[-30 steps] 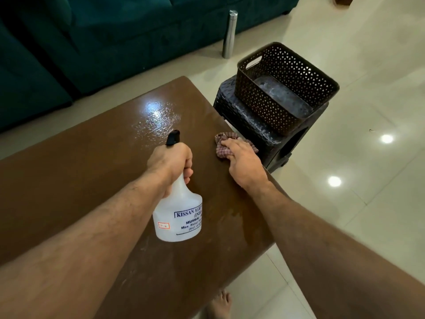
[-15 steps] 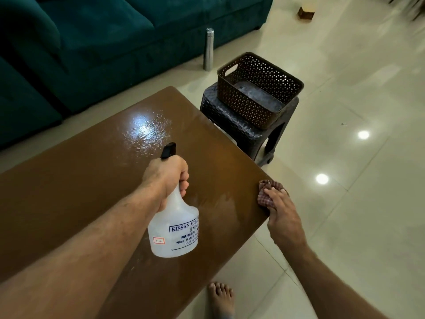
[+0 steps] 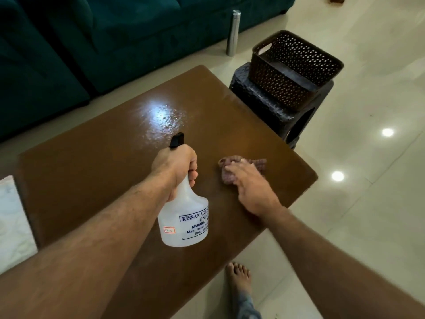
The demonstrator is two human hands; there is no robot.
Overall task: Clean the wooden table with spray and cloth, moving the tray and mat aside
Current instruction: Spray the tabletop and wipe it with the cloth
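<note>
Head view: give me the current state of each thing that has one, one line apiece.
Left hand: closed around the spray bottle's neck.
Spray bottle: held above the table, nozzle pointing away.
Right hand: flat, pressing the cloth down.
Cloth: bunched, on the table under the fingers.
Table: wet sheen at its far middle.
Basket: upright on the stool; contents unclear.
Steel flask: upright on the floor.
</note>
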